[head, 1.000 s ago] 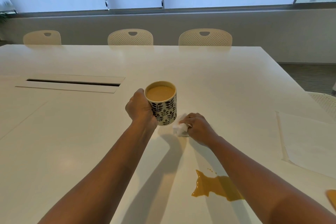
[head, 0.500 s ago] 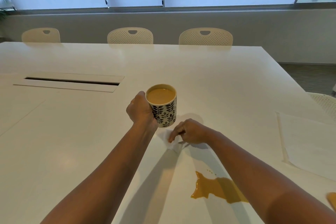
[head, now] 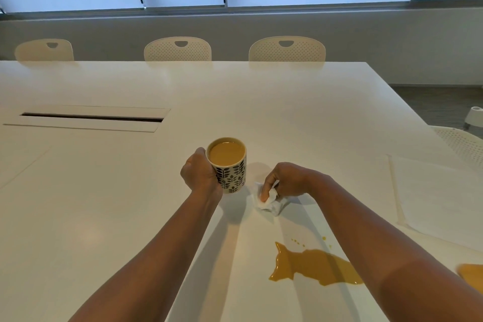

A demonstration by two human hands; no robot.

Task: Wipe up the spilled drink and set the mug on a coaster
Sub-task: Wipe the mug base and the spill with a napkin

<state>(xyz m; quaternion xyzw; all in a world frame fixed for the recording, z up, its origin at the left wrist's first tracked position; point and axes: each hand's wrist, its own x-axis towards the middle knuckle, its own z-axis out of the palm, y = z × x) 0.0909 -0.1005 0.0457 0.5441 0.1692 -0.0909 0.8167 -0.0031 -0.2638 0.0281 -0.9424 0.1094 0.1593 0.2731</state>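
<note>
Now — no readable writing; mug [head: 228,165] shows only a dark leaf print. Left hand [head: 200,174] grips the mug, full of tan drink. Since half a second ago, right hand [head: 283,181] has bunched the tissue [head: 269,202] and pinches it just right of the mug — fingers curled downward. Spill [head: 313,266] lies nearer the viewer than the mug, on the table [head: 104,204].

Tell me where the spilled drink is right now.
In the head view, the spilled drink pools on the table's near right, under the right forearm, nearer than the tissue.
</note>
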